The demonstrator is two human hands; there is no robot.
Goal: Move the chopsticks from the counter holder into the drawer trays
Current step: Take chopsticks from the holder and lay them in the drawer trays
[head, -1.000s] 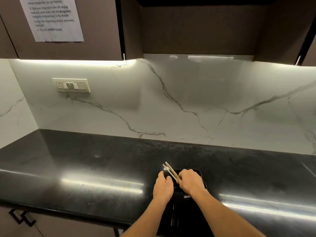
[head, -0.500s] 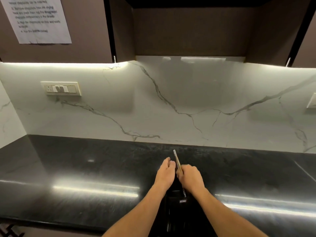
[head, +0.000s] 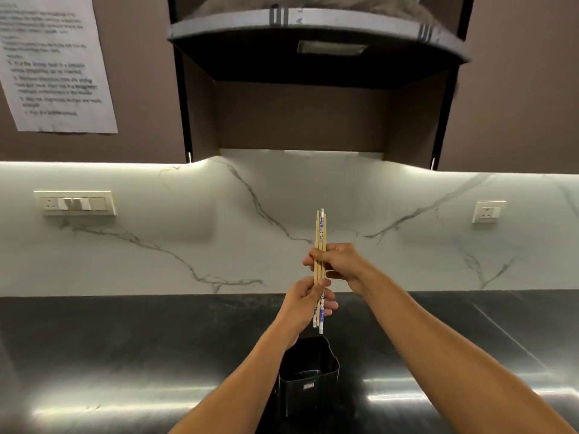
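Item held: a small bundle of chopsticks [head: 320, 245], plain wooden sticks together with at least one in a white-and-blue printed wrapper, standing upright in the air above the holder and clear of it. My right hand [head: 340, 261] is closed around the bundle at about its middle, fingers wrapped across the sticks. My left hand [head: 305, 303] is closed around the lower part, just under the right hand, with the bottom ends poking out below it. Both hands grip the same bundle; neither is free. Item below: the holder [head: 308, 375], a black square-sided container, standing on the near part of the dark counter [head: 125, 355], directly under the bundle and partly crossed by my left forearm. What I can see of its inside looks dark and bare, though I cannot tell whether any sticks are left deeper in. Surroundings: a marbled white wall at the far side of the counter, a switch plate [head: 74, 203] on it to the left, a socket [head: 488, 211] to the right, a printed sheet [head: 53, 64] on the cupboard door at upper left. Not in view: the drawer and its trays. Status, as I judge it: the lifting-out is done for this bundle; the carry to the drawer and laying the sticks into the trays are all left to do.
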